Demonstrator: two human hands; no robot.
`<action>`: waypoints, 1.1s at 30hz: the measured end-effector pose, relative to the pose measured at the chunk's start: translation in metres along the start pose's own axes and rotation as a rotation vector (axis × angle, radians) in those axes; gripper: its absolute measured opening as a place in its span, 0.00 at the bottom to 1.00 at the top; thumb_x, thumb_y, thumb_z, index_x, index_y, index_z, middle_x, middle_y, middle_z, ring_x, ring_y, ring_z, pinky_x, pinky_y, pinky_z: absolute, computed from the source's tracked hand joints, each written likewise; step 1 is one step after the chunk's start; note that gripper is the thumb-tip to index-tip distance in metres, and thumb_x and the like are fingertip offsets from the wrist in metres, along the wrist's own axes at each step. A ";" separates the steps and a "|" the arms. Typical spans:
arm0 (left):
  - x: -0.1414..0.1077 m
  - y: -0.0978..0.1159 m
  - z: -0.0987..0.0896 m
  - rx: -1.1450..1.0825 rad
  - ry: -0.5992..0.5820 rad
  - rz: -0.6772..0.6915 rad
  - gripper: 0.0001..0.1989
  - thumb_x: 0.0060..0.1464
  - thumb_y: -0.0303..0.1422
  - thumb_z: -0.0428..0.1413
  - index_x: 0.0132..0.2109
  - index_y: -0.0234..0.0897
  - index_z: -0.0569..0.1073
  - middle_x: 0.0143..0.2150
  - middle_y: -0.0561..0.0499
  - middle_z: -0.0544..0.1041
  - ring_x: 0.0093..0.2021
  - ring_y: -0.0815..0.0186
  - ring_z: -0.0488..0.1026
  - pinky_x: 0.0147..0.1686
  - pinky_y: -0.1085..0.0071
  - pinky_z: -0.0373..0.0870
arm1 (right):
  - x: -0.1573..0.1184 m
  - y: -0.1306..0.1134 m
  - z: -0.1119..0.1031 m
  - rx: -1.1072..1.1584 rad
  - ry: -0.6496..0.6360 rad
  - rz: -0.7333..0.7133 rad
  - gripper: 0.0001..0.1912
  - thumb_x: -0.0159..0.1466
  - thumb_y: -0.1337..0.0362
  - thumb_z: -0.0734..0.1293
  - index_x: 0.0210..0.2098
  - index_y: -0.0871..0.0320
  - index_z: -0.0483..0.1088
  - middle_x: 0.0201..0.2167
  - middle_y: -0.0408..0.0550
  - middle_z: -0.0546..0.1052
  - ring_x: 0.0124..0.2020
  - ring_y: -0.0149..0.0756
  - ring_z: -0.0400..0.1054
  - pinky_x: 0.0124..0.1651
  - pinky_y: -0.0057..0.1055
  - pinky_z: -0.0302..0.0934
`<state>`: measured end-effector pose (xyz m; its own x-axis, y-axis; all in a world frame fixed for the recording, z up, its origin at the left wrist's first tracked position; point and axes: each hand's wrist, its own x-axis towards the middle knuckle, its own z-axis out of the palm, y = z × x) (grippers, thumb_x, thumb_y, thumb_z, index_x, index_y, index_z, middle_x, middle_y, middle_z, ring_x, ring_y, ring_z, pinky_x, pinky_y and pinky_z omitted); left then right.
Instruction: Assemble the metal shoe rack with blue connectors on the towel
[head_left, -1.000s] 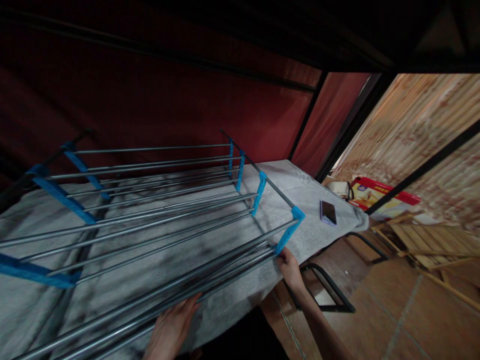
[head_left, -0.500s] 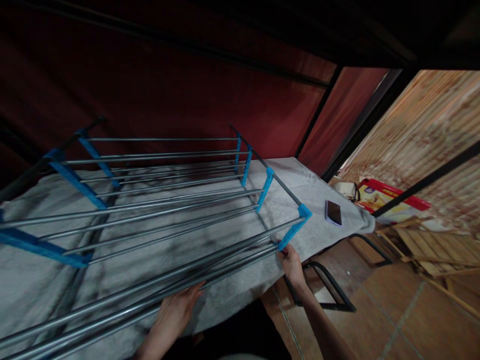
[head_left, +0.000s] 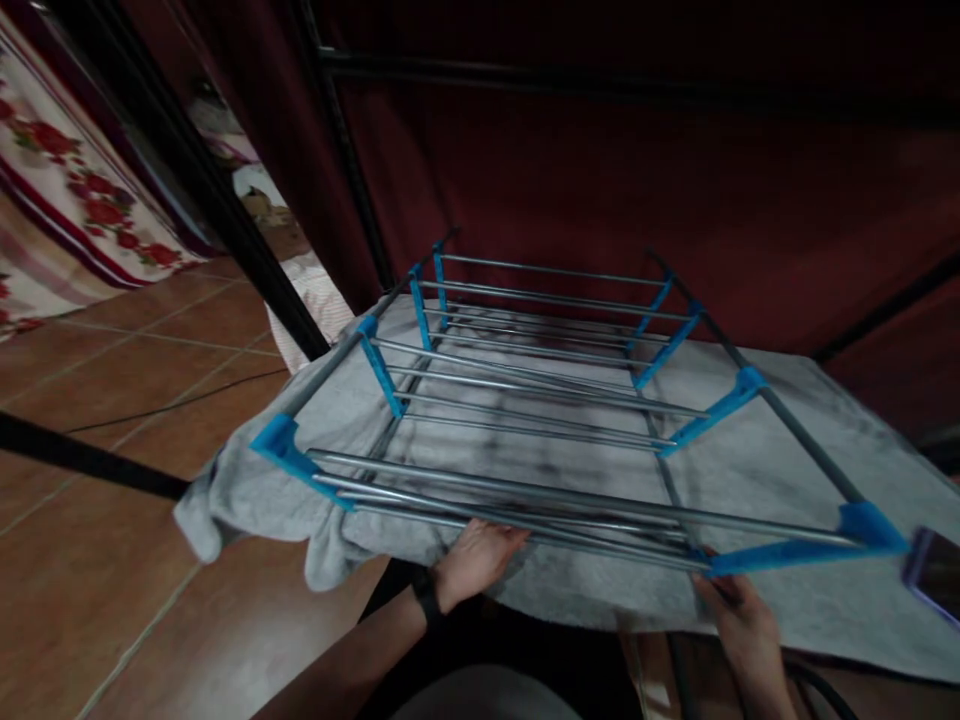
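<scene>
A shoe rack of grey metal tubes joined by blue plastic brackets lies across a grey cloth. My left hand, with a dark band at the wrist, is at the front bundle of tubes, its fingers curled against the lower rod and partly hidden. At the near right corner, my right hand grips the lower end of a blue bracket. Its fingertips are partly hidden by the bracket. Some of the tubes cross at a slant between the brackets.
A phone lies on the cloth at the right edge. Dark red fabric hangs behind the rack, with black metal frame bars around it. Tiled floor and a flowered curtain are at left, with a cable on the tiles.
My view has swung to the left, bringing the rack's left end, the floor and the curtain into sight. Both hands stay at about the same places on the rack.
</scene>
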<state>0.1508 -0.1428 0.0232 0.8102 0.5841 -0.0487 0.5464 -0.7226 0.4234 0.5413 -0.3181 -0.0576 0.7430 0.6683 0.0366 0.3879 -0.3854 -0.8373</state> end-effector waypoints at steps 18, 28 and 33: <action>0.013 -0.020 0.004 -0.096 -0.064 0.010 0.22 0.65 0.31 0.44 0.59 0.46 0.74 0.55 0.49 0.80 0.55 0.56 0.78 0.58 0.58 0.71 | -0.004 -0.028 0.010 0.111 0.027 -0.074 0.20 0.57 0.50 0.68 0.42 0.58 0.73 0.36 0.51 0.79 0.37 0.42 0.72 0.45 0.39 0.67; 0.018 -0.033 0.010 -0.083 -0.142 -0.042 0.24 0.67 0.32 0.40 0.61 0.42 0.73 0.58 0.46 0.78 0.58 0.54 0.75 0.59 0.58 0.70 | -0.003 -0.031 0.014 0.133 0.028 -0.115 0.21 0.59 0.51 0.68 0.46 0.58 0.72 0.39 0.52 0.79 0.39 0.41 0.72 0.46 0.39 0.68; 0.014 -0.040 0.014 -0.071 -0.123 -0.002 0.22 0.65 0.34 0.45 0.61 0.44 0.73 0.58 0.48 0.78 0.57 0.53 0.76 0.60 0.58 0.69 | -0.005 -0.031 0.014 0.114 0.033 -0.116 0.19 0.59 0.54 0.67 0.45 0.58 0.73 0.35 0.49 0.78 0.36 0.41 0.72 0.45 0.39 0.68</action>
<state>0.1430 -0.1107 -0.0070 0.8313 0.5328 -0.1581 0.5352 -0.6908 0.4862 0.5178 -0.2999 -0.0394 0.7150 0.6823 0.1525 0.4089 -0.2312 -0.8828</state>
